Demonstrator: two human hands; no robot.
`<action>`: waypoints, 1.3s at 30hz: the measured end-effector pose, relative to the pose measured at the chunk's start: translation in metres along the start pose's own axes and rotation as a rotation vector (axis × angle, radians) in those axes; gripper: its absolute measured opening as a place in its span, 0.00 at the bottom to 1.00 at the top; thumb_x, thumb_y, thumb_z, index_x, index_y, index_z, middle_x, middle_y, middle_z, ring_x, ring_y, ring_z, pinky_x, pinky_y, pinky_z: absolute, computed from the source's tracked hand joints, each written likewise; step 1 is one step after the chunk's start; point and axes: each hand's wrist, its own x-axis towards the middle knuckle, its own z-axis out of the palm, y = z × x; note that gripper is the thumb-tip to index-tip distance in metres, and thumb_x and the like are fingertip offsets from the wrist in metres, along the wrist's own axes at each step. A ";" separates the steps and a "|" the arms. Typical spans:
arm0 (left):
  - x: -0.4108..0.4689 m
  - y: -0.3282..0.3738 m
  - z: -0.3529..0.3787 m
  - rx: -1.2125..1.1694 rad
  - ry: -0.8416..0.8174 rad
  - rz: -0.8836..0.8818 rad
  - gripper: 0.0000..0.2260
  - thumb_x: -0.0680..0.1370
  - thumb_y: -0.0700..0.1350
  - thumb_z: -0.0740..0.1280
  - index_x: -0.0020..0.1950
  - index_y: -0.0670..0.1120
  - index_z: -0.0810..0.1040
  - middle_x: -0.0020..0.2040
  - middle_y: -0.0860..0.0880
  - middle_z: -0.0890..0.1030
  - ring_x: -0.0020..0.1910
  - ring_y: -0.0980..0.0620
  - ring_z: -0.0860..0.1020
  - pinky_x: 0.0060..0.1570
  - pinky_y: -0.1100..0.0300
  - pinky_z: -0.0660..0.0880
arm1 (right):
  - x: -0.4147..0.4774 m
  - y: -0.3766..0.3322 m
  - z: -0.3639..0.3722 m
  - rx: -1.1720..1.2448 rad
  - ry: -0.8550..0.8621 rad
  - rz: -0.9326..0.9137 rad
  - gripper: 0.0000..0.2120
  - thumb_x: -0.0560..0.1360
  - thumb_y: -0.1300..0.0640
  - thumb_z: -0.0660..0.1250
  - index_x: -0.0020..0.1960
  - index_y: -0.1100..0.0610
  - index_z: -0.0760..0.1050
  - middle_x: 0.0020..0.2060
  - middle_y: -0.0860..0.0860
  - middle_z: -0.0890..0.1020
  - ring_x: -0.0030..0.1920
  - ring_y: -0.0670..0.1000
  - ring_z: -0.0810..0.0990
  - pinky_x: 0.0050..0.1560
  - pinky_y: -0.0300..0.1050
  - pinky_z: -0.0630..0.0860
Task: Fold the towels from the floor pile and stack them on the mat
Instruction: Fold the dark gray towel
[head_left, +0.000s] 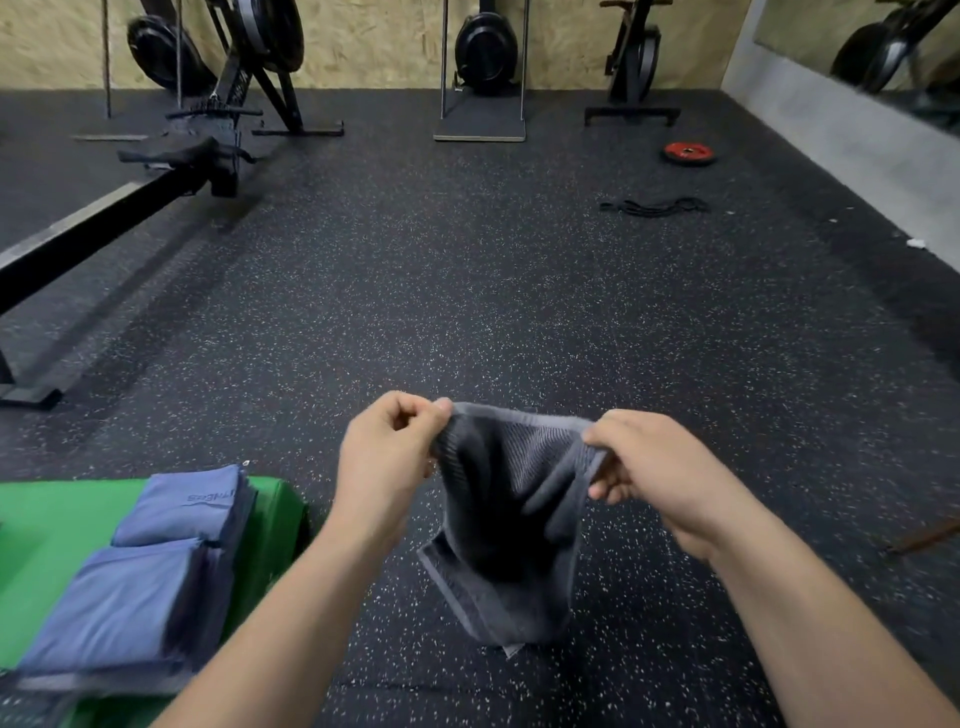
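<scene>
Left hand (387, 457) and right hand (660, 478), apart, each pinch the top edge of a hanging grey towel (511, 525). Green mat (47, 525) bears two stacks of folded blue towels (156, 561).

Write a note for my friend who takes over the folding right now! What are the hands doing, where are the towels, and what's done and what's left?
Left hand: pinches one top corner of the grey towel.
Right hand: pinches the other top corner.
The grey towel hangs slack between them, unfolded, above the floor.
Done: folded blue towels sit in two stacks on the green mat, to the left.
Left: fold the grey towel and put it on the mat. How many more towels wait cannot be seen from here.
</scene>
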 end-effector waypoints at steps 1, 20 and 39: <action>-0.006 0.002 0.005 0.013 -0.036 0.017 0.10 0.77 0.55 0.77 0.41 0.51 0.82 0.37 0.49 0.82 0.35 0.50 0.74 0.38 0.51 0.73 | -0.001 0.000 0.006 -0.007 -0.013 -0.004 0.10 0.82 0.59 0.63 0.42 0.57 0.74 0.33 0.53 0.82 0.35 0.51 0.82 0.41 0.51 0.75; -0.036 0.024 0.022 0.224 -0.207 0.238 0.07 0.80 0.41 0.76 0.52 0.55 0.88 0.44 0.58 0.88 0.42 0.60 0.84 0.49 0.55 0.82 | -0.003 -0.008 0.048 0.203 0.017 -0.106 0.07 0.81 0.65 0.69 0.58 0.57 0.79 0.44 0.55 0.90 0.47 0.52 0.90 0.47 0.47 0.81; -0.041 0.035 0.016 0.172 -0.328 0.250 0.07 0.81 0.45 0.76 0.58 0.55 0.89 0.49 0.55 0.90 0.50 0.53 0.88 0.58 0.46 0.84 | -0.006 -0.008 0.047 -0.049 0.112 -0.325 0.04 0.82 0.59 0.72 0.51 0.52 0.79 0.39 0.49 0.88 0.41 0.48 0.89 0.49 0.51 0.84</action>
